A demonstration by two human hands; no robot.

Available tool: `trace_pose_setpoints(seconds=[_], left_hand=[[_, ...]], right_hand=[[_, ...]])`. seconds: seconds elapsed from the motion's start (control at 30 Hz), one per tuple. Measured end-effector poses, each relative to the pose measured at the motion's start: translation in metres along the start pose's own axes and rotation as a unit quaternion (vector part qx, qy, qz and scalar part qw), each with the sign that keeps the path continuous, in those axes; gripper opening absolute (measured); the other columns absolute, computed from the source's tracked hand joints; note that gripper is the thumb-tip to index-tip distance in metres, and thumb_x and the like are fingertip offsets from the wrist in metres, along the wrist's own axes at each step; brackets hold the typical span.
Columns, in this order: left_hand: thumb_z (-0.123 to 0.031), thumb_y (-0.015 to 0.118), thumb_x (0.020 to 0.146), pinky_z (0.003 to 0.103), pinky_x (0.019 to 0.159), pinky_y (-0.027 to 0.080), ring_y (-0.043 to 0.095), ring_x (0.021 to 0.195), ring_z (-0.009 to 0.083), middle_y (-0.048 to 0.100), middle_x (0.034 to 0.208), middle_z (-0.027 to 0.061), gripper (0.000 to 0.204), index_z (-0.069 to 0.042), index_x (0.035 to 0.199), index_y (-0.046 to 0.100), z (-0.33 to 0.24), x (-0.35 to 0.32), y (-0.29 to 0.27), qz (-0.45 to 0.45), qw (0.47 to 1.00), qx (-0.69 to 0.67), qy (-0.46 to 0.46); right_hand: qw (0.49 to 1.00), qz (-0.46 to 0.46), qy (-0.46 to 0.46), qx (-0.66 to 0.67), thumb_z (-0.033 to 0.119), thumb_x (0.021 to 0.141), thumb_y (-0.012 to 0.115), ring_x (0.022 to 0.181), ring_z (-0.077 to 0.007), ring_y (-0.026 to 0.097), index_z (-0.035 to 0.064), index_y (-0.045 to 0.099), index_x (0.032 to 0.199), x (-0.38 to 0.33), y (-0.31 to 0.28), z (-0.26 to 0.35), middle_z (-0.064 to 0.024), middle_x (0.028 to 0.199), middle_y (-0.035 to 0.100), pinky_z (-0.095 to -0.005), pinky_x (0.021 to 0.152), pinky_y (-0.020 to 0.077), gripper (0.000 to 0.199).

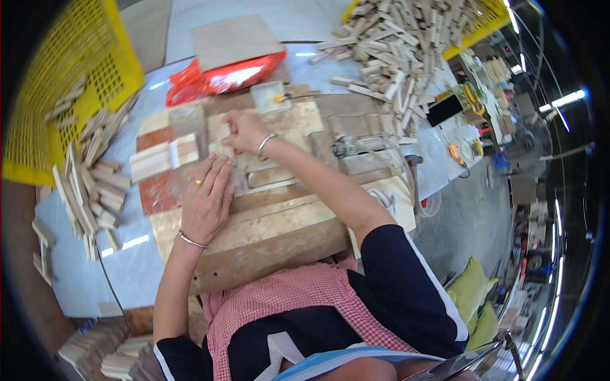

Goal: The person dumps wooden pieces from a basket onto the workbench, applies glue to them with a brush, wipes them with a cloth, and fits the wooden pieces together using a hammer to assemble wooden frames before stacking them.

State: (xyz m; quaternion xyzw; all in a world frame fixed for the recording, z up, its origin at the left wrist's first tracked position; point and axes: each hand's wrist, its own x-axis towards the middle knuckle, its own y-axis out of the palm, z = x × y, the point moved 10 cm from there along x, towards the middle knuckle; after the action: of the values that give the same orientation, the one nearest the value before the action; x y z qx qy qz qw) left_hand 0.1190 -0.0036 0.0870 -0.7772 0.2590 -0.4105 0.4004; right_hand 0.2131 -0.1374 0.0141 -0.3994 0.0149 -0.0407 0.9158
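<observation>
My left hand [208, 193] lies on the wooden work board [279, 219], its fingers stretched out and its fingertips beside a pale strip of wood. Just beyond them my right hand [246, 133] is closed in a pinch near that strip. What sits between its fingers is too blurred to make out. To the left of both hands, a row of pale wooden blocks [151, 163] with a white band across it rests on a reddish-brown patch [159, 193]. A metal fixture [359, 145] is set in the board at the right.
Loose wooden sticks [95, 184] spill from a yellow crate [114, 38] at left; a larger stick heap [400, 44] fills the far right. Behind my hands are a clear tray [269, 97] and a red plastic bag [235, 79] under a flat board [235, 41]. A phone [445, 110] lies rightward.
</observation>
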Motion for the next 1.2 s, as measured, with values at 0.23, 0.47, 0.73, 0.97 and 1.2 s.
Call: trace_pose_setpoints(seconds=[0.23, 0.47, 0.73, 0.97, 1.2], left_hand=[[-0.017, 0.055, 0.088, 0.045, 0.103, 0.034, 0.045, 0.123, 0.0307, 0.054, 0.126, 0.0147, 0.043, 0.003, 0.125, 0.05, -0.003, 0.005, 0.025, 0.05, 0.997, 0.052, 0.016], [-0.013, 0.049, 0.089, 0.048, 0.103, 0.032, 0.047, 0.12, 0.0345, 0.055, 0.126, 0.0161, 0.039, 0.004, 0.124, 0.051, 0.004, 0.009, 0.034, 0.09, 0.995, 0.021, -0.026], [-0.012, 0.046, 0.091, 0.05, 0.101, 0.032, 0.046, 0.118, 0.0406, 0.055, 0.124, 0.0203, 0.037, 0.007, 0.123, 0.05, -0.008, 0.014, 0.036, 0.081, 0.996, 0.028, 0.0], [-0.007, 0.049, 0.086, 0.057, 0.082, 0.05, 0.061, 0.089, 0.0483, 0.058, 0.092, 0.0359, 0.03, 0.012, 0.107, 0.041, -0.014, -0.02, 0.048, 0.062, 0.926, 0.118, 0.353], [-0.014, 0.046, 0.092, 0.048, 0.096, 0.037, 0.049, 0.115, 0.0394, 0.058, 0.117, 0.019, 0.037, 0.005, 0.124, 0.049, 0.025, -0.006, 0.054, -0.006, 0.995, 0.074, 0.059]], right_hand=[[1.0, -0.001, -0.005, -0.027, 0.021, 0.082, 0.062, 0.081, -0.0261, 0.066, 0.0095, 0.065, 0.108, 0.0, -0.053, -0.021, -0.013, 0.093, 0.068, -0.0371, 0.073, 0.0525, 0.028], [0.927, -0.047, 0.234, -0.289, 0.034, 0.092, 0.042, 0.102, -0.0332, 0.061, 0.0139, 0.065, 0.112, 0.025, -0.208, -0.223, -0.0133, 0.111, 0.065, -0.0464, 0.09, 0.0465, 0.036], [0.921, -0.129, 0.317, -0.186, 0.04, 0.09, 0.051, 0.103, -0.0314, 0.062, 0.0088, 0.068, 0.103, 0.017, -0.213, -0.244, -0.0169, 0.106, 0.066, -0.0435, 0.087, 0.0488, 0.037], [0.95, -0.171, 0.199, -0.17, 0.032, 0.088, 0.052, 0.085, -0.0351, 0.065, 0.0117, 0.055, 0.113, -0.037, -0.228, -0.172, -0.0166, 0.09, 0.067, -0.0475, 0.074, 0.0492, 0.033], [0.98, -0.066, -0.031, -0.187, 0.018, 0.077, 0.058, 0.087, -0.0296, 0.056, 0.0138, 0.062, 0.103, -0.115, -0.138, -0.062, -0.0102, 0.081, 0.063, -0.0425, 0.072, 0.0477, 0.027]])
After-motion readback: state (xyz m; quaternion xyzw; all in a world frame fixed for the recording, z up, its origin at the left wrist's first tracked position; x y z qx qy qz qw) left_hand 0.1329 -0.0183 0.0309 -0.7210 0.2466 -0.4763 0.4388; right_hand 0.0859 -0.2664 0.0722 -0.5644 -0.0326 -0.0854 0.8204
